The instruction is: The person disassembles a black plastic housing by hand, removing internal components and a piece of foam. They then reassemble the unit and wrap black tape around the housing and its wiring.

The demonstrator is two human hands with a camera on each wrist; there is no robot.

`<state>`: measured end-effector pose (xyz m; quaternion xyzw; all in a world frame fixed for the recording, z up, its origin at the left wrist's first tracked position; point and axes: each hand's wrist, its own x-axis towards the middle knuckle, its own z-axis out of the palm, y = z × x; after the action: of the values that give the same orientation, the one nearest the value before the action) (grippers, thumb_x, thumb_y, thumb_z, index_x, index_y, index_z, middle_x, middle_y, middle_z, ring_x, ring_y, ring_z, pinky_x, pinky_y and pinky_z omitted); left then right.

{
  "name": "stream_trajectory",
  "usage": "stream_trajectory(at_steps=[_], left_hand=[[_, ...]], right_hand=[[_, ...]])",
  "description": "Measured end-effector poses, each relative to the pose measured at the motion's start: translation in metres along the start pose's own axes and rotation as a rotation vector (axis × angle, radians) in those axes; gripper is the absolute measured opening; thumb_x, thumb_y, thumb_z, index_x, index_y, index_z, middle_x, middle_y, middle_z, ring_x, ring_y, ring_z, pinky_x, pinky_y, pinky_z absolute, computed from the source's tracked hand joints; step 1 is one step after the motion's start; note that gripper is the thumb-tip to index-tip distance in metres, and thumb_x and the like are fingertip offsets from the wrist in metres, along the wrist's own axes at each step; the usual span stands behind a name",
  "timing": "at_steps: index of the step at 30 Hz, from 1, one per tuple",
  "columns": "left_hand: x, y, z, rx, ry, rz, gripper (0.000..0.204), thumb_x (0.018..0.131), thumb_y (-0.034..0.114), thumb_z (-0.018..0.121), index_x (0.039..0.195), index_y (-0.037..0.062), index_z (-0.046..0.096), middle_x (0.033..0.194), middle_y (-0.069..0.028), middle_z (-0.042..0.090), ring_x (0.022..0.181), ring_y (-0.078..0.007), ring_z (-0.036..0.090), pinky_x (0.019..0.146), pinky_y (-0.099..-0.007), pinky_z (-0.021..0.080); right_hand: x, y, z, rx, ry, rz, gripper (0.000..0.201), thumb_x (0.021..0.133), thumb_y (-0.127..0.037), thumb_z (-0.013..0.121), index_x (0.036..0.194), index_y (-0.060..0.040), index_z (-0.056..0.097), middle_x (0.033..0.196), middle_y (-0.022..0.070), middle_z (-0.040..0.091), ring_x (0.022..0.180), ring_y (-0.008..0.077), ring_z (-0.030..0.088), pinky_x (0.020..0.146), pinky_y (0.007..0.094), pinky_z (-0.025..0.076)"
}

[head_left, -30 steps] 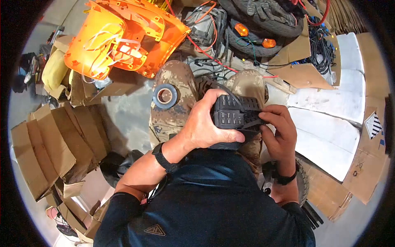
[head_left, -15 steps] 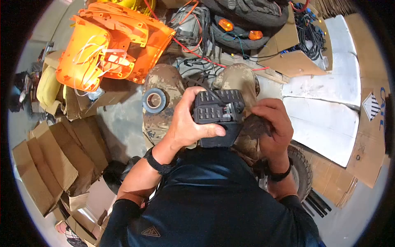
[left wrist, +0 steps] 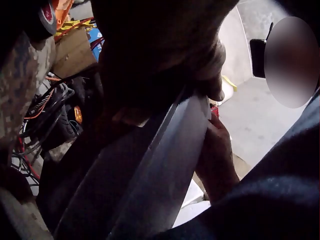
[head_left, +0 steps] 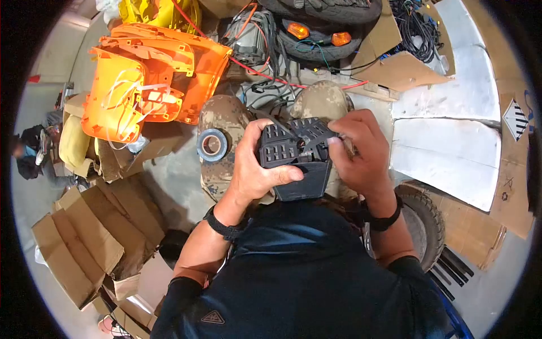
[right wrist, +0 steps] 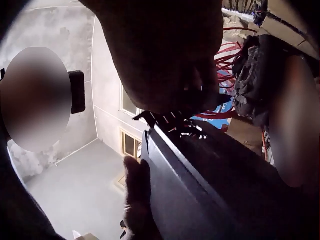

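Observation:
A black plastic box point(head_left: 305, 182) with rows of slots in its top is held over the lap. Its smooth side also fills much of the left wrist view. My left hand point(head_left: 255, 164) grips the box's left side, thumb lying along the near edge. At the right of the top, a slotted flap point(head_left: 319, 139) stands tilted, and small parts show in the opening beside it. My right hand point(head_left: 364, 152) pinches the flap's outer edge between thumb and forefinger. A dark cable point(head_left: 280, 125) runs over the far edge of the box.
A roll of tape point(head_left: 212, 145) rests on the left thigh. Orange plastic panels point(head_left: 127, 93) stand front left, above cardboard boxes point(head_left: 84, 237). Ahead are tyres point(head_left: 327, 52) with orange lamps and loose wires. White foam slabs point(head_left: 446, 158) lie to the right, near a wheel point(head_left: 432, 226).
The right hand came off the box's top, then returned to its right side and now pinches the raised flap. The left hand keeps its grip while the box shifts a little left in the view.

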<state>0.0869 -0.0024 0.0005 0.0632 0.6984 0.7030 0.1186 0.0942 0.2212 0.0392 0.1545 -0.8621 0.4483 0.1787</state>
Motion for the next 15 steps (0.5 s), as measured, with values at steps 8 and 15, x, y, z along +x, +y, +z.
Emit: stream_trajectory(at_steps=[8,15], left_hand=[[0.001,0.002,-0.001,-0.02,0.023,-0.037,0.093,0.055,0.05,0.099,0.119,0.0,0.053,0.101,-0.0044,0.063,0.094,-0.0132,0.059,0.087,-0.0297,0.05],[0.002,0.0,-0.001,0.012,-0.003,-0.02,0.094,0.054,0.05,0.1,0.12,-0.0002,0.053,0.102,-0.0045,0.063,0.095,-0.0134,0.059,0.088,-0.0299,0.05]], right_hand=[[-0.005,0.007,-0.005,0.219,-0.117,0.107,0.028,0.079,0.005,0.072,0.104,-0.0052,0.066,0.107,0.0133,0.066,0.099,0.0293,0.066,0.085,0.0363,0.053],[-0.006,0.021,-0.011,0.336,-0.153,0.137,0.027,0.083,-0.001,0.075,0.108,-0.0046,0.067,0.118,0.0138,0.069,0.105,0.0277,0.067,0.091,0.0357,0.052]])
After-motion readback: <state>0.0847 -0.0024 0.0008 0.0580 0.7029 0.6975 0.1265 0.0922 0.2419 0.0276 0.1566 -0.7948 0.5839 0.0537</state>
